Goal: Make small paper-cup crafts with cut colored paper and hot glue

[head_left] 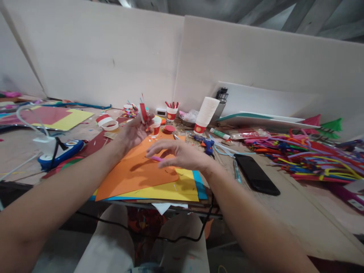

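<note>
My left hand is raised over the left part of the orange paper, its fingers closed on a red and white paper cup piece. My right hand hovers to its right above the orange paper, fingers curved and spread. A small purple strip shows between the right thumb and fingers; it appears to lie below them. Just beyond the hands stand a red and white paper cup and a round red lid-like piece. Yellow paper and blue paper lie beneath the orange sheet.
A tall stack of paper cups stands before a metal bottle. Right of the papers are a blue glue gun, a black phone and heaped pipe cleaners. A blue power strip sits left. Cut cup rings lie nearby.
</note>
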Action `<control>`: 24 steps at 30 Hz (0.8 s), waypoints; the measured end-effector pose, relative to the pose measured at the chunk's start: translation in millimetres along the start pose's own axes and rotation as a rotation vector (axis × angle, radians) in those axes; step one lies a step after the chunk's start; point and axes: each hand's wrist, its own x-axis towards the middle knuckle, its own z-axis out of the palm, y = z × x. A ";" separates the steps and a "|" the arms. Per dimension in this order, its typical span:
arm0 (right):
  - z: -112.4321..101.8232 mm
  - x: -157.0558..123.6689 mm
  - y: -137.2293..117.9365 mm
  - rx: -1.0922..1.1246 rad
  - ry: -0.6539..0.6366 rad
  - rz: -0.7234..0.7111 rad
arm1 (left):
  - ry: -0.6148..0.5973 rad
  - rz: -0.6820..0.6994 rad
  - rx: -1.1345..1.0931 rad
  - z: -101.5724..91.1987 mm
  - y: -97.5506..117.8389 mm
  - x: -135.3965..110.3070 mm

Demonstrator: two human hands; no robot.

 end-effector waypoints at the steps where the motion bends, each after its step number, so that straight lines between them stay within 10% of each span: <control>1: 0.2 0.0 6.5 0.007 0.105 0.059 | -0.032 -0.003 0.025 2.0 -1.1 -2.9; 7: -4.0 -2.7 33.9 -0.168 0.756 0.172 | -0.197 -0.073 0.146 8.5 -5.8 -14.2; 15: 1.9 -2.0 34.1 -0.591 0.770 -0.031 | -0.342 -0.144 0.164 13.3 -14.4 -18.3; 24: -14.6 -1.8 41.9 -0.203 1.025 0.218 | -0.361 -0.182 0.151 16.7 -12.3 -22.0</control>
